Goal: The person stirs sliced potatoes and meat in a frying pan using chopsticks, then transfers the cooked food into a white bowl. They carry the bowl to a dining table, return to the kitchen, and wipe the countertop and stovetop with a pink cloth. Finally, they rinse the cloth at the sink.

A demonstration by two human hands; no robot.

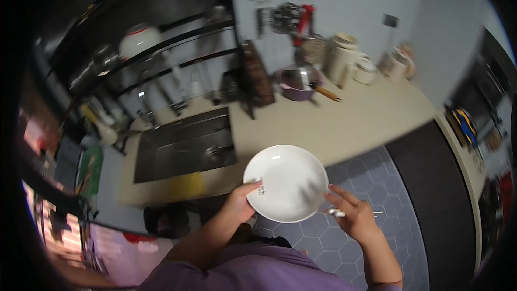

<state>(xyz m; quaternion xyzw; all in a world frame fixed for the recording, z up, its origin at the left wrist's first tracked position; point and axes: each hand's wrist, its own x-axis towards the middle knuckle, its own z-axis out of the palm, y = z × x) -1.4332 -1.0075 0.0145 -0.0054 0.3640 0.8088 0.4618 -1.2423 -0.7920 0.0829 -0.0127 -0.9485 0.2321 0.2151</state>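
A round white plate (288, 182), shallow and bearing small dark writing near its left rim, is held in front of my body. My left hand (241, 202) grips its left edge, the thumb lying over the rim. At the plate's right edge, fingertips of my right hand (352, 212) touch or nearly touch the rim. That same hand holds a shiny metal utensil (336, 212) under its fingers; pale tips, perhaps fork tines, stick out on its other side. Beneath the plate are the counter's front edge and the grey hexagonal floor tiles (347, 246).
A dark sink (185, 145) is set into the beige counter (343, 117), with a yellow cloth (186, 185) at its front edge. Farther back stand a purple pot (298, 89), a cream jug (342, 58) and a knife block or board. A black dish rack (194, 34) spans the sink.
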